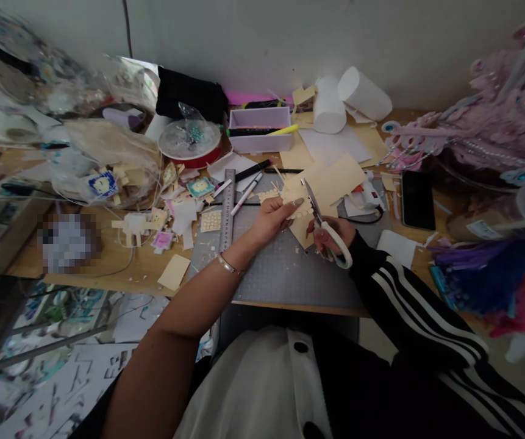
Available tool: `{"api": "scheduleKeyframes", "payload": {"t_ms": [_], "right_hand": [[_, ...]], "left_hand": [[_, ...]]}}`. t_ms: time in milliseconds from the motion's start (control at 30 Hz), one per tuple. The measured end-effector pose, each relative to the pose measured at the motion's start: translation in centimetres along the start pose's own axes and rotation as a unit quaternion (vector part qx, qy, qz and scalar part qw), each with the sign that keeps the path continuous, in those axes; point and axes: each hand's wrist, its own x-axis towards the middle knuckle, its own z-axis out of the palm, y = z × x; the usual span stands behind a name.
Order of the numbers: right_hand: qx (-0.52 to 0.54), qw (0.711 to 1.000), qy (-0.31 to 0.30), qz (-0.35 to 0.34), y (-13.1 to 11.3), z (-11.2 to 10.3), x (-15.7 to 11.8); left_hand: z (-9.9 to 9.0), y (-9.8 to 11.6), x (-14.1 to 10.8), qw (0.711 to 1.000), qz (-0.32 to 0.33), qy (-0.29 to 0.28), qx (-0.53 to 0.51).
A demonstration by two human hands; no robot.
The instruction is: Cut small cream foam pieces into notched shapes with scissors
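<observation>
In the middle of the head view, my left hand (pixel 272 218) pinches a small cream paper piece with a scalloped edge (pixel 302 208) between thumb and fingers. My right hand (pixel 341 231) is wrapped round white-handled scissors (pixel 333 236), whose blades point up and away from me, close to the right side of that piece. Whether the blades touch the paper I cannot tell. Beneath both hands lies a grey cutting mat (pixel 271 274) with small paper scraps. Larger cream sheets (pixel 347 174) spread just behind my hands.
A steel ruler (pixel 228 213) and a white pen (pixel 247 194) lie left of my hands. Behind stand a lilac box (pixel 260 143) with pens and a ribbon spool (pixel 190 143). A phone (pixel 417 200) lies right, near pink decorations (pixel 495 116). Craft clutter covers the left side.
</observation>
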Motion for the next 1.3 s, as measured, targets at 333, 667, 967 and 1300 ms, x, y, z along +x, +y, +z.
{"api": "scheduleKeyframes", "payload": {"t_ms": [333, 667, 967, 1300], "right_hand": [[-0.032, 0.998, 0.028, 0.050, 0.0, 0.3, 0.1], [-0.043, 0.998, 0.012, 0.040, 1.0, -0.2, 0.3], [-0.033, 0.998, 0.016, 0.050, 1.1, -0.1, 0.4], [-0.034, 0.997, 0.045, 0.046, 1.1, 0.3, 0.6]], "left_hand": [[-0.4, 0.5, 0.3, 0.999, 0.019, 0.032, 0.001], [-0.6, 0.0, 0.9, 0.997, 0.055, 0.058, -0.005], [-0.8, -0.1, 1.0, 0.995, 0.057, 0.079, 0.007], [-0.6, 0.2, 1.0, 0.995, 0.069, 0.069, -0.002]]}}
